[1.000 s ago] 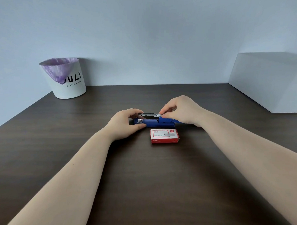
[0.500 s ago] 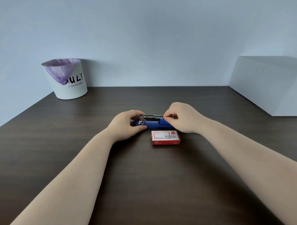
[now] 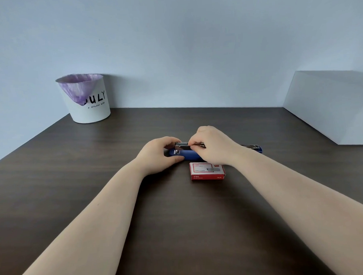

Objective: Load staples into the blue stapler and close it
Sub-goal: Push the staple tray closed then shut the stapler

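Both forearms run in from the bottom corners of the frame, cut off by the lower edge, over a dark wood-grain surface [image 3: 95, 181]. A bit right of centre sits a small red and white staple box [image 3: 207, 170], lying flat, closed as far as I can see; the print on it is too small to read.

Just behind the box is the blue stapler [image 3: 184, 153], laid left to right. It's open: the metal magazine [image 3: 182, 146] shows on top of the blue base, and the flipped-back top pokes out past the right wrist, toward centre right.

The left hand [image 3: 157, 155] is curled around the stapler's left end, thumb on the near side, fingers over the far side. The right hand [image 3: 212, 146] is pinched down on the magazine with its fingertips bunched together. It hides the stapler's middle, so I can't tell if there's a staple strip in that pinch.

Upper left, by the wall: a white bin [image 3: 87, 103] with a purple liner, its lettering partly covered. At the right edge is a white box [image 3: 329, 103], cut off.
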{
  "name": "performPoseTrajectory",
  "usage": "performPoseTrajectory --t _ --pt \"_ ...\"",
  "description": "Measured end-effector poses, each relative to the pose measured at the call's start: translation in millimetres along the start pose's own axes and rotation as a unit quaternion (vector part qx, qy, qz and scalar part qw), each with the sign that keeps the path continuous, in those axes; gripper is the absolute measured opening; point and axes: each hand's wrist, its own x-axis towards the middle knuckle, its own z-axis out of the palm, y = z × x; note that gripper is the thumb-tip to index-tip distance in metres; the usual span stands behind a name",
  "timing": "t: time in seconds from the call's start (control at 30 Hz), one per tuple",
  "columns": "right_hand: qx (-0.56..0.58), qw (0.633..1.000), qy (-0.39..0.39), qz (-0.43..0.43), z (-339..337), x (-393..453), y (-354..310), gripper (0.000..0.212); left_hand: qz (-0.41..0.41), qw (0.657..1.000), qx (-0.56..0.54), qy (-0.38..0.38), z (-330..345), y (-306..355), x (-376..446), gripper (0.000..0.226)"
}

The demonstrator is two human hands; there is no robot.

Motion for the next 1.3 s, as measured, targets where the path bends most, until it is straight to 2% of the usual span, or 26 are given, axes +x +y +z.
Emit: performPoseTrajectory --t 0.17,0.23,0.3,0.37,0.43,0.5,0.57,0.73,0.9,1.07,1.17,1.3 --pt "0.048 0.997 0.040 0.049 -14.6 -18.6 14.2 0.019 0.002 1.000 0.001 -0.003 -0.6 -0.5 -0.6 0.042" --pt "0.027 0.996 0.043 0.077 -24.3 -27.6 27.0 0.024 0.002 1.000 -0.007 -0.003 -1.0 -0.1 -1.9 0.042" --pt "-0.027 0.991 0.009 0.130 -35.5 -38.7 40.9 0.041 -0.001 1.000 -0.011 -0.003 -1.3 0.7 -2.9 0.044" --pt "-0.083 0.976 -0.062 0.190 -43.8 -48.8 52.1 0.054 -0.003 1.000 -0.009 -0.002 -1.6 1.2 -3.4 0.048" --pt "-0.098 0.964 -0.114 0.221 -43.5 -55.1 61.7 0.046 -0.008 1.000 -0.007 -0.002 -2.3 1.8 -3.9 0.051" --pt "-0.065 0.962 -0.118 0.236 -39.0 -56.0 68.6 0.027 -0.013 1.000 -0.006 -0.004 -3.7 2.9 -4.8 0.053" --pt "-0.028 0.966 -0.111 0.233 -40.0 -54.6 69.1 0.022 -0.015 1.000 -0.002 -0.004 -4.0 3.7 -4.7 0.053" --pt "-0.011 0.978 -0.053 0.202 -61.2 -43.8 54.4 0.029 -0.028 1.000 -0.001 -0.003 -4.2 3.2 -3.1 0.048" --pt "0.058 0.989 0.041 0.132 -74.4 -33.3 39.9 0.050 -0.040 0.999 -0.009 -0.010 -5.2 3.4 -4.2 0.043" --pt "0.160 0.976 0.123 0.089 -61.0 -24.3 18.1 0.060 -0.043 0.999 -0.019 -0.004 -6.3 6.3 -6.6 0.041" --pt "0.186 0.972 0.111 0.092 -50.0 -16.5 5.3 0.058 -0.045 0.999 -0.022 -0.002 -6.3 6.0 -6.4 0.039" --pt "0.129 0.988 0.037 0.075 -34.2 -9.0 -7.9 0.041 -0.052 0.998 -0.033 0.004 -6.1 5.9 -6.9 0.037"
